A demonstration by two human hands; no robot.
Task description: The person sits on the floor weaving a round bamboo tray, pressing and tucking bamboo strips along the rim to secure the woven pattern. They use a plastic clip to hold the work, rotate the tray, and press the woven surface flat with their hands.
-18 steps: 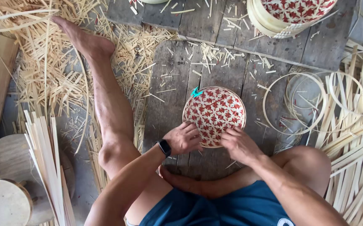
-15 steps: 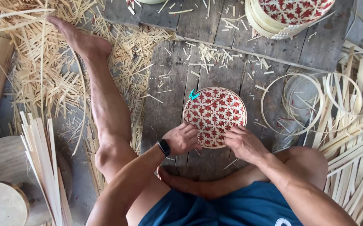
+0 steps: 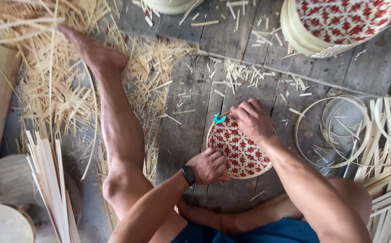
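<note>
I see the round woven lid [image 3: 240,150], red and white, lying flat on the wooden floor [image 3: 191,130] between the knees. My left hand [image 3: 210,165] presses its near edge, fingers curled on the rim. My right hand [image 3: 254,120] grips the far edge by a small teal clip [image 3: 218,119]. I think the rim is being fitted, so next comes careful pushing around the edge.

Single head view, looking steeply down, close over plank floor [image 3: 191,135] and lap.
</note>
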